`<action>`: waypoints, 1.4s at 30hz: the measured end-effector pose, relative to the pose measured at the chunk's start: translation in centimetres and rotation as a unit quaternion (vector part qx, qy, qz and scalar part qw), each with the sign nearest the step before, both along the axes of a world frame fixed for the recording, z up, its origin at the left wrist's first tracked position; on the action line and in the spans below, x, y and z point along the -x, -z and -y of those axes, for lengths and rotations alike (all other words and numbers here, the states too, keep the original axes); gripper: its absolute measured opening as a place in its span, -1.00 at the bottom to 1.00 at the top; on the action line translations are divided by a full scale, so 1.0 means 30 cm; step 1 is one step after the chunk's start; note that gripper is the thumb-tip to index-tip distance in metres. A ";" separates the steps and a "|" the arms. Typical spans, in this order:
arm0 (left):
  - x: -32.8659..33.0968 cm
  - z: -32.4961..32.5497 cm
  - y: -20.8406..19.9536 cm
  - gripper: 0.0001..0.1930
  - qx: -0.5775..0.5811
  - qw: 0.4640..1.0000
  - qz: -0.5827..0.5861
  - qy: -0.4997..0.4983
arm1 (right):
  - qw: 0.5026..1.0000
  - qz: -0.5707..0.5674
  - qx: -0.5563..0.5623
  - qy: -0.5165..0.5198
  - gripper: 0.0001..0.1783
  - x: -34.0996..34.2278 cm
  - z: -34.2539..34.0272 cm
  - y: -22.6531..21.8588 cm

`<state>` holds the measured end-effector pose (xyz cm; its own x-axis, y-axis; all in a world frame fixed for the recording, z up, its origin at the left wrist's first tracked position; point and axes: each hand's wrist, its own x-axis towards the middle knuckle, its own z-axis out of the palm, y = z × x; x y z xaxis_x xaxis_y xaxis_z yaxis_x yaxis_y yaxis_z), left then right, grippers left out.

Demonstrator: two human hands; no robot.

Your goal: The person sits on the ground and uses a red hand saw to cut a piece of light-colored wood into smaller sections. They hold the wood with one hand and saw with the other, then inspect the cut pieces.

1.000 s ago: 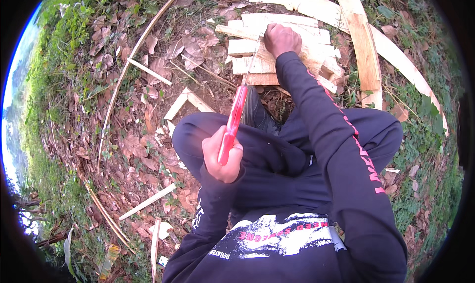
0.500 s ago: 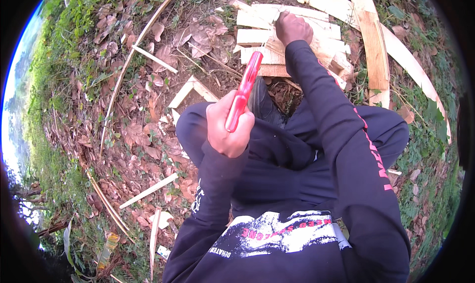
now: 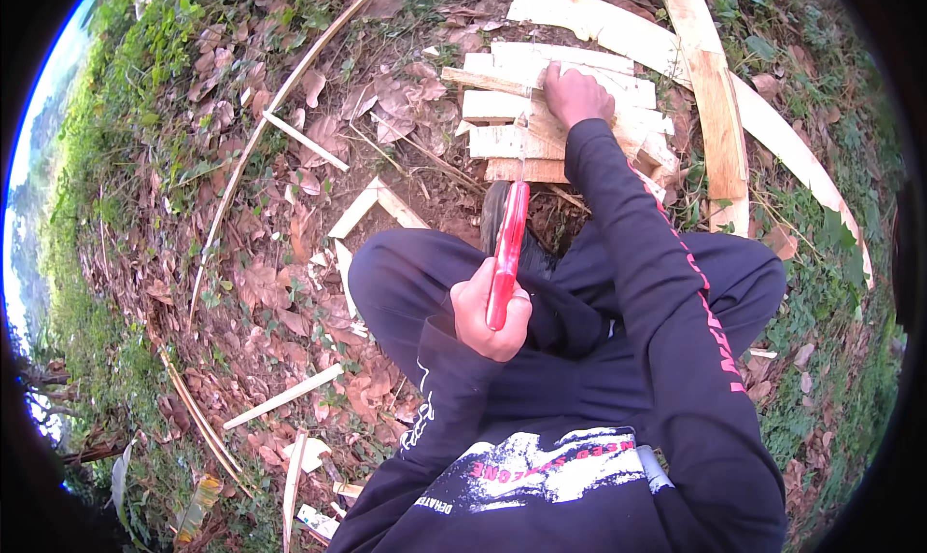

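Note:
My left hand [image 3: 491, 311] is closed around the red handle of a handsaw [image 3: 510, 249] above my crossed legs. Its thin blade, seen nearly edge-on, points away from me over a stack of pale wood pieces [image 3: 517, 142]. On top of that stack, my right hand [image 3: 577, 97] is closed on a narrow wooden strip [image 3: 475, 78], whose free end sticks out to the left. The blade crosses near this strip, left of my right hand; whether it touches the wood is hard to make out.
Beyond the stack and to its right lie a long curved board [image 3: 806, 152] and a straighter plank [image 3: 719, 109]. A dark shoe [image 3: 494, 215] sits just before the stack. Thin wood sticks [image 3: 285, 397] and dry leaves [image 3: 266, 273] cover the ground at left.
My left hand has drawn the saw back toward my body and slightly right. My right hand stays at the stack, a little nearer, and the strip now shows across the top.

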<state>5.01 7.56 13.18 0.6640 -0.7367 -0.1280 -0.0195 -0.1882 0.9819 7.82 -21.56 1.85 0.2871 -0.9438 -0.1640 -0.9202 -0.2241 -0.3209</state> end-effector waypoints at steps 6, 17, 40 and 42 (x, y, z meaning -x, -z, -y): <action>-0.021 0.020 0.017 -0.87 0.006 1.000 0.023 -0.006 | 0.996 0.010 0.089 -0.003 -0.39 0.002 -0.025 0.020; -0.043 0.030 0.018 -0.90 -0.022 1.000 -0.001 -0.008 | 0.994 0.031 0.104 0.001 -0.42 -0.002 -0.022 0.033; -0.181 -0.015 -0.004 -0.94 0.009 0.993 -0.115 -0.008 | 0.998 0.021 0.050 -0.025 -0.36 0.018 -0.031 0.001; -0.171 -0.050 -0.006 -0.93 0.026 0.992 -0.122 -0.012 | 0.992 0.081 0.051 -0.081 -0.45 0.047 -0.040 -0.023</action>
